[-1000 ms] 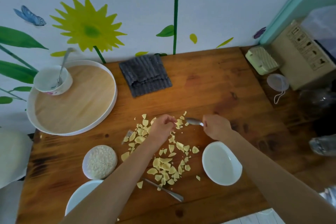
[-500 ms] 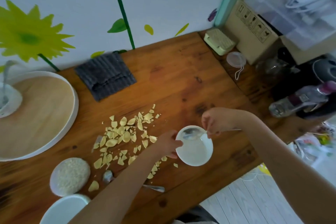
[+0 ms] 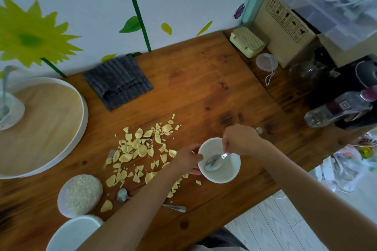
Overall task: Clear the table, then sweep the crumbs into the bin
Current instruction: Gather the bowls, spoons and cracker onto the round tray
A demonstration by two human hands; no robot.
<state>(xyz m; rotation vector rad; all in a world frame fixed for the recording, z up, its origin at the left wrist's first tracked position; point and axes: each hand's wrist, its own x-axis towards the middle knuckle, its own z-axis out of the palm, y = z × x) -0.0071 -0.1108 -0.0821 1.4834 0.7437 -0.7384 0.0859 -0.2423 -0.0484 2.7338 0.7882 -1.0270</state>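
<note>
Right fingers (image 3: 227,146) pinching spoon (image 3: 214,163) inside white bowl (image 3: 219,160), left fingers (image 3: 196,157) gripping its rim

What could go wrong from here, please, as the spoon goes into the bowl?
The bowl sits near the table edge, gripped only at its rim by the left hand; it could tip or slide off. The left forearm lies over the chips and could drag some to the floor. The spoon, pinched in the right hand, may clatter out if released tilted.
</note>
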